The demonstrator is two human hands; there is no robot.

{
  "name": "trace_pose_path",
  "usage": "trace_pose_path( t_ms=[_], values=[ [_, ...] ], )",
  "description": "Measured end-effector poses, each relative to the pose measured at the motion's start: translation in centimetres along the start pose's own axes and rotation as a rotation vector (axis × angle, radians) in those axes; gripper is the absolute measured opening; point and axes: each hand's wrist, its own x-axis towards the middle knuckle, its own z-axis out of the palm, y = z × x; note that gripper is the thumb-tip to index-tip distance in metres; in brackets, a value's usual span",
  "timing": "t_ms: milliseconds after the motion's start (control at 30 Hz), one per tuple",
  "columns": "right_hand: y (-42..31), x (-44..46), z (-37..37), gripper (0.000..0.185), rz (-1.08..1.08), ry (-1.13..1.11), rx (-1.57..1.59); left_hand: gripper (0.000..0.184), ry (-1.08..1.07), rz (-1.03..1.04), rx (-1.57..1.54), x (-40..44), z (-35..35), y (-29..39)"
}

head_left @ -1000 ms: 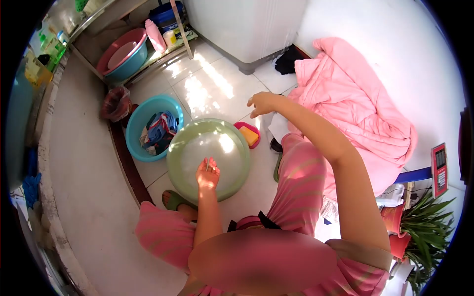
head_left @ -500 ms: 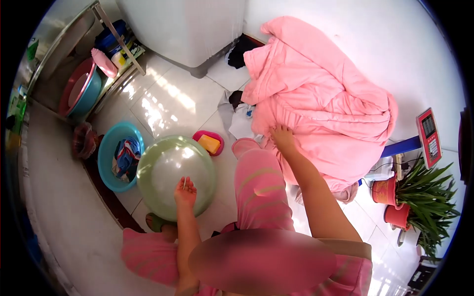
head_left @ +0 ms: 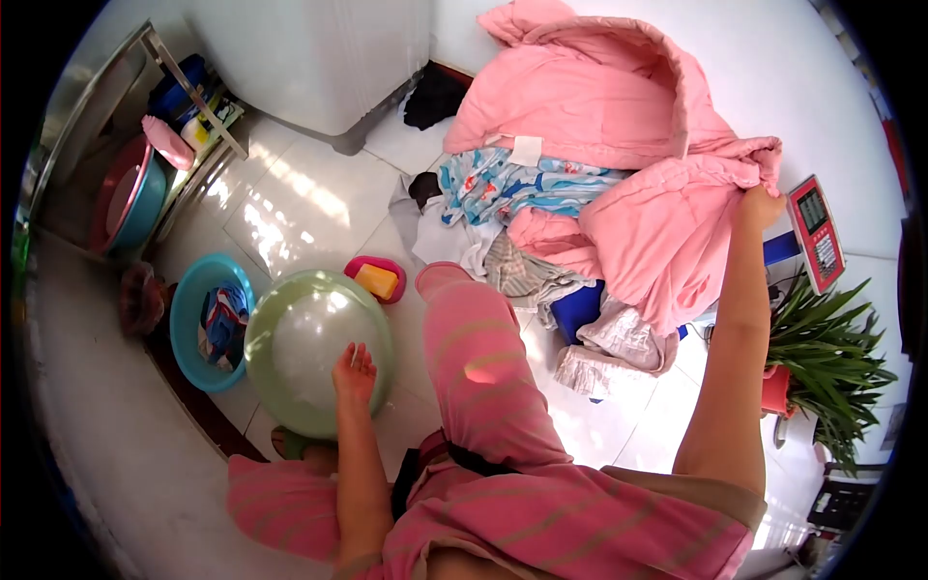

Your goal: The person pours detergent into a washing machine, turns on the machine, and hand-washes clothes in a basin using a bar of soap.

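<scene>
My right hand [head_left: 763, 206] grips a bunched edge of a large pink padded coat [head_left: 580, 92] at its far right side, with the arm stretched out. Under the lifted part, a blue and white patterned cloth [head_left: 527, 186] and a grey striped cloth [head_left: 527, 271] show in a pile of clothes. Over the pale green basin [head_left: 377, 406] hangs my left hand [head_left: 355, 375], palm up, fingers loosely curled and apart. A small pale streak shows among those fingers; I cannot tell what it is. The basin looks filled with cloudy water.
A blue basin [head_left: 184, 353] with wet clothes stands left of the green one. Beyond it, a yellow soap bar [head_left: 377, 281] sits in a pink dish [head_left: 394, 295]. A red-faced scale [head_left: 818, 235] and potted plant [head_left: 826, 338] are at right, a white appliance [head_left: 309, 58] at the back.
My right hand has moved right and closed on the coat's edge, pulling it up and aside. The patterned and striped clothes beneath have come into view. My left hand stays over the green basin.
</scene>
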Motion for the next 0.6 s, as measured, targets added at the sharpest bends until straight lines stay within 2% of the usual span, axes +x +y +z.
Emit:
trace_pose_path(
  t_ms=[33, 67, 133, 200, 233, 367, 400, 433, 533, 600],
  values=[
    [1.4, -0.4, -0.2, 0.031, -0.010, 0.019, -0.074, 0.024, 0.012, -0.017, 0.006, 0.0, -0.2, -0.2],
    [3.0, -1.3, 0.1, 0.032, -0.132, -0.052, -0.215, 0.024, 0.013, -0.025, 0.019, 0.1, -0.3, -0.3],
    [6.3, -3.4, 1.5, 0.032, -0.350, -0.200, -0.214, 0.024, -0.021, 0.020, -0.001, 0.3, -1.0, -0.4],
    [7.1, -6.2, 2.7, 0.036, -0.463, -0.231, -0.128, 0.025, -0.018, 0.024, 0.020, -0.2, -1.1, -0.3],
    [5.3, -8.0, 1.8, 0.037, -0.590, -0.190, -0.225, 0.025, -0.023, 0.045, 0.026, -0.3, -1.0, -0.1],
    [2.2, -10.5, 0.2, 0.044, -0.729, -0.364, -0.285, 0.020, -0.035, 0.021, 0.053, -0.4, -1.2, -0.4],
    [1.5, -10.7, -0.1, 0.045, -0.721, -0.456, -0.300, 0.021, -0.027, 0.020, 0.059, -0.3, -1.0, -0.5],
    [-1.1, -11.5, -1.9, 0.056, -0.590, -0.635, -0.396, 0.022, -0.016, 0.017, 0.063, -0.3, -0.9, -0.8],
    [-4.0, -15.9, -6.8, 0.075, -0.843, -0.399, -0.399, 0.022, -0.030, 0.021, 0.062, 0.0, -1.1, -1.3],
    [-4.9, -19.1, -11.5, 0.066, -1.018, -0.385, -0.160, 0.025, -0.035, 0.018, 0.060, 0.2, -1.0, -1.5]
  ],
)
